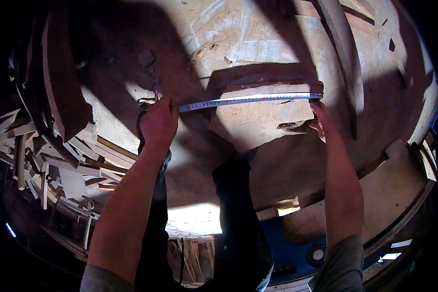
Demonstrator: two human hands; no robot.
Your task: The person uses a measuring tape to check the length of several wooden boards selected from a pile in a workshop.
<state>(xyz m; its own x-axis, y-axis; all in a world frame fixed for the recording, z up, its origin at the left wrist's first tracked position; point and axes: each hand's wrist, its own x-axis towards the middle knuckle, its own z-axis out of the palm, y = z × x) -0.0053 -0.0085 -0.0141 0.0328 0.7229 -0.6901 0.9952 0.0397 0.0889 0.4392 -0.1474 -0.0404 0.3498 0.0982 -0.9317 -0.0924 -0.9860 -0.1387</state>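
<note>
A tape measure's white blade [248,100] is stretched almost level across a short, thick piece of wood [250,124] with a rough, broken lower right edge. My left hand [159,121] is closed around the tape's case, which the fingers mostly hide; the blade comes out on its right side, left of the wood. At the wood's right end, my right hand [320,117] grips the tape's end, fingers curled against the wood's edge. Sunlight falls over the wood and part of the blade.
Offcuts and thin strips [73,165] lie heaped at the left, below a long dark board [58,78]. A curved plank [343,58] stretches along the upper right. Below right are a pale panel [394,180] and a blue machine with a round dial [317,254].
</note>
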